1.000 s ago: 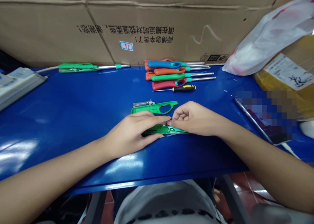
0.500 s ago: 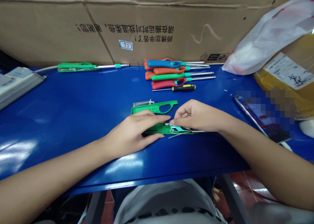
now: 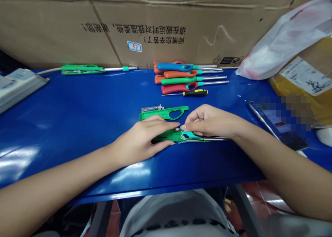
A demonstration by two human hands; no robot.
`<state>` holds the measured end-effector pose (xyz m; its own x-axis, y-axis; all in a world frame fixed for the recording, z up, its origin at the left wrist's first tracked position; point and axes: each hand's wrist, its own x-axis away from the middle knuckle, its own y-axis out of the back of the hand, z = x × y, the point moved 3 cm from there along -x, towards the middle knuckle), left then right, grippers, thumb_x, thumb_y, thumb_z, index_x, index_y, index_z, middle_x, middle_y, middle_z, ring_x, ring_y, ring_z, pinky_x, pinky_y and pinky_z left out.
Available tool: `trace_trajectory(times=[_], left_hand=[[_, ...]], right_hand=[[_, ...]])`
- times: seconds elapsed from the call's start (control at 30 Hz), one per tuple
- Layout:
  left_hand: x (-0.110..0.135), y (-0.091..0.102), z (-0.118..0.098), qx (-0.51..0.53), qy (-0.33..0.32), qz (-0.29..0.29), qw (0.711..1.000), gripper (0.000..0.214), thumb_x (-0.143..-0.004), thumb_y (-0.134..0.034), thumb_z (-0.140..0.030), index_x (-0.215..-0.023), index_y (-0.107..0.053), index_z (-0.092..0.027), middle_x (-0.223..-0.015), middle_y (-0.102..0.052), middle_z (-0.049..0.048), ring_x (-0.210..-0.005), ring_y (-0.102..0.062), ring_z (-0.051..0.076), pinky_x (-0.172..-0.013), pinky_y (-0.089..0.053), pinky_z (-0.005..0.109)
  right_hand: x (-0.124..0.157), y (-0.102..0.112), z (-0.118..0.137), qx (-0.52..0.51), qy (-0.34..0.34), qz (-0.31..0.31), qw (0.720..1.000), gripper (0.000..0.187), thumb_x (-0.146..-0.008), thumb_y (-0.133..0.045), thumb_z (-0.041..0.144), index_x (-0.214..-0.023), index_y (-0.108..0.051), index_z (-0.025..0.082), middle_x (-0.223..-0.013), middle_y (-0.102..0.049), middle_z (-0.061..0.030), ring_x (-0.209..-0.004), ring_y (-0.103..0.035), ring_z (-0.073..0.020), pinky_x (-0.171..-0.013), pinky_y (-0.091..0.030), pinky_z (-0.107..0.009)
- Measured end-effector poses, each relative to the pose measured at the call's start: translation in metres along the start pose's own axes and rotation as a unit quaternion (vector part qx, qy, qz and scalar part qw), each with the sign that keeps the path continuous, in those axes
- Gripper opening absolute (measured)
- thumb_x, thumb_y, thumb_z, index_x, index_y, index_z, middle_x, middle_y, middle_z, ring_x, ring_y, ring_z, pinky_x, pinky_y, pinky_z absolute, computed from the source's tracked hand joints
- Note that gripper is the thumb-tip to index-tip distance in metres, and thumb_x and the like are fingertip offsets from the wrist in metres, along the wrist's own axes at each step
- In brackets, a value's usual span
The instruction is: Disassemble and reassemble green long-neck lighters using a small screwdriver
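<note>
My left hand (image 3: 147, 136) steadies the left end of a green lighter casing half (image 3: 169, 136) on the table, thumb on the near side and fingers across the far side. In a pinch, my right hand (image 3: 207, 121) holds a small whitish igniter part (image 3: 177, 129) above that casing; the fingers hide most of it. A turquoise trigger (image 3: 190, 135), a thin pale wire (image 3: 184, 138) and a metal tube (image 3: 219, 138) lie along the casing's right part. Just beyond my hands rests the other green casing half (image 3: 164, 113), with a clear fuel tank (image 3: 151, 109) against its far edge.
Several assembled lighters (image 3: 178, 79) lie stacked at the back, a black-and-yellow screwdriver (image 3: 195, 92) before them. Another green lighter (image 3: 81, 69) is back left, near a power strip (image 3: 22, 86). A phone (image 3: 275, 126) and plastic bag (image 3: 282, 39) are right; a cardboard box (image 3: 145, 15) stands behind.
Both hands stay in nearly the same place. The metal tube and trigger now show more below my right hand, which has shifted slightly. The view has moved a little.
</note>
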<state>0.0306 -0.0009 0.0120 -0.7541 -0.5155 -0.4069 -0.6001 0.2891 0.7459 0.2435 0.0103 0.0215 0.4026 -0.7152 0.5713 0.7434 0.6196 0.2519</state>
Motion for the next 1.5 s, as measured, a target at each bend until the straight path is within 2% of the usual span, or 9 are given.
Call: trace_trajectory(times=[0.17, 0.4, 0.6, 0.8, 1.07, 1.37, 1.5], left_hand=[[-0.0014, 0.0004, -0.0004, 0.007, -0.018, -0.006, 1.000, 0.036, -0.094, -0.072, -0.024, -0.129, -0.067, -0.015, -0.113, -0.077, 0.0103, -0.105, -0.072, 0.022, -0.096, -0.060, 0.037], [-0.0027, 0.0007, -0.0010, 0.010, -0.020, -0.001, 1.000, 0.026, -0.096, -0.069, -0.024, -0.121, -0.073, -0.018, -0.114, -0.078, 0.0093, -0.107, -0.072, 0.022, -0.097, -0.060, 0.038], [-0.0026, 0.0003, -0.0006, 0.015, -0.014, 0.004, 1.000, 0.033, -0.094, -0.072, -0.023, -0.127, -0.069, -0.015, -0.113, -0.077, 0.0095, -0.103, -0.071, 0.021, -0.095, -0.060, 0.036], [-0.0009, 0.0002, 0.0012, 0.009, 0.001, -0.001, 1.000, 0.040, -0.095, -0.071, -0.026, -0.133, -0.066, -0.018, -0.113, -0.077, 0.0096, -0.104, -0.072, 0.022, -0.093, -0.060, 0.034], [-0.0018, -0.0003, 0.0009, 0.014, -0.013, 0.003, 1.000, 0.040, -0.094, -0.072, -0.024, -0.133, -0.065, -0.017, -0.114, -0.077, 0.0093, -0.103, -0.070, 0.021, -0.094, -0.059, 0.034], [-0.0034, 0.0002, -0.0003, 0.024, -0.019, 0.010, 0.999, 0.036, -0.095, -0.071, -0.022, -0.130, -0.067, -0.015, -0.112, -0.078, 0.0089, -0.100, -0.069, 0.021, -0.092, -0.059, 0.034], [-0.0036, -0.0010, 0.0001, 0.032, -0.019, 0.012, 0.999, 0.035, -0.095, -0.071, -0.021, -0.129, -0.068, -0.014, -0.112, -0.078, 0.0089, -0.100, -0.069, 0.021, -0.093, -0.059, 0.034]], right_hand=[[-0.0004, 0.0003, -0.0012, -0.012, 0.003, 0.012, 1.000, 0.030, -0.077, -0.078, 0.039, -0.064, -0.061, 0.017, -0.050, -0.047, 0.0077, -0.042, -0.032, -0.0037, -0.041, -0.020, -0.021], [-0.0005, -0.0015, -0.0013, 0.003, -0.009, 0.006, 1.000, 0.032, -0.074, -0.080, 0.040, -0.062, -0.060, 0.017, -0.049, -0.044, 0.0077, -0.043, -0.032, -0.0045, -0.041, -0.020, -0.022], [0.0004, 0.0009, 0.0003, -0.024, 0.005, 0.016, 1.000, 0.030, -0.075, -0.078, 0.038, -0.064, -0.061, 0.016, -0.047, -0.041, 0.0087, -0.042, -0.030, -0.0036, -0.041, -0.018, -0.021], [0.0051, 0.0028, 0.0029, -0.039, 0.010, 0.030, 0.999, 0.034, -0.081, -0.075, 0.041, -0.064, -0.059, 0.016, -0.046, -0.039, 0.0089, -0.040, -0.027, -0.0032, -0.039, -0.015, -0.021], [0.0028, 0.0014, 0.0030, 0.019, -0.012, -0.016, 1.000, 0.039, -0.073, -0.080, 0.044, -0.056, -0.056, 0.017, -0.047, -0.040, 0.0071, -0.042, -0.029, -0.0044, -0.041, -0.017, -0.023], [0.0022, 0.0012, 0.0001, 0.044, -0.004, -0.009, 0.999, 0.036, -0.071, -0.083, 0.046, -0.064, -0.065, 0.016, -0.051, -0.044, 0.0061, -0.047, -0.033, -0.0059, -0.044, -0.021, -0.023], [0.0029, 0.0013, 0.0003, 0.058, 0.008, -0.019, 0.998, 0.036, -0.072, -0.082, 0.046, -0.062, -0.064, 0.017, -0.051, -0.045, 0.0056, -0.048, -0.033, -0.0062, -0.044, -0.021, -0.023]])
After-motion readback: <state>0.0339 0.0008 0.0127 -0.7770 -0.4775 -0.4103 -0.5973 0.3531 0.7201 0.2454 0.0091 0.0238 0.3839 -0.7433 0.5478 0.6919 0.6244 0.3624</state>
